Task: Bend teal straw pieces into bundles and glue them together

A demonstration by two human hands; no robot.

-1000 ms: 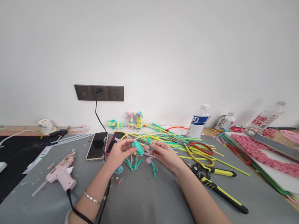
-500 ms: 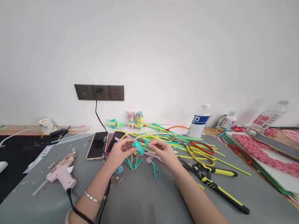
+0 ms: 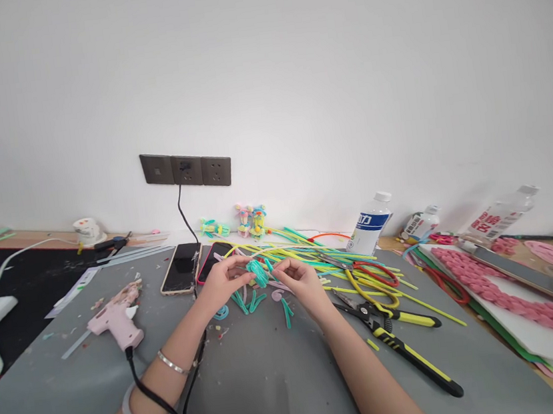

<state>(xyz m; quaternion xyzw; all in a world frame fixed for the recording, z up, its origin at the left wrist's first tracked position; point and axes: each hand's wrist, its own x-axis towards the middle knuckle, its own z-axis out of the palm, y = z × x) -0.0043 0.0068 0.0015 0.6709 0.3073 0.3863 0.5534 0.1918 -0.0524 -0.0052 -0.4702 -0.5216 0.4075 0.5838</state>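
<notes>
My left hand (image 3: 228, 276) pinches a teal bundle of coiled pipe cleaner (image 3: 258, 273) between thumb and fingers, above the grey table. Close to its right side, my right hand (image 3: 302, 280) grips a short teal pipe cleaner piece (image 3: 269, 265) by its end. Whether the piece touches the bundle cannot be made out. Below the hands lie bent teal pipe cleaner pieces (image 3: 288, 313), a lilac coil (image 3: 276, 295) and a blue coil (image 3: 222, 313).
A pink glue gun (image 3: 119, 320) with a black cord lies left, near a phone (image 3: 182, 269). Yellow and green pipe cleaners, scissors (image 3: 373, 279) and black-yellow pliers (image 3: 393, 337) spread right. A bottle (image 3: 370, 226) and small pipe cleaner figures (image 3: 252, 221) stand by the wall.
My right hand has tilted the short teal piece and brought it slightly left, nearer the bundle. My left hand keeps its hold; the view has shifted slightly.
</notes>
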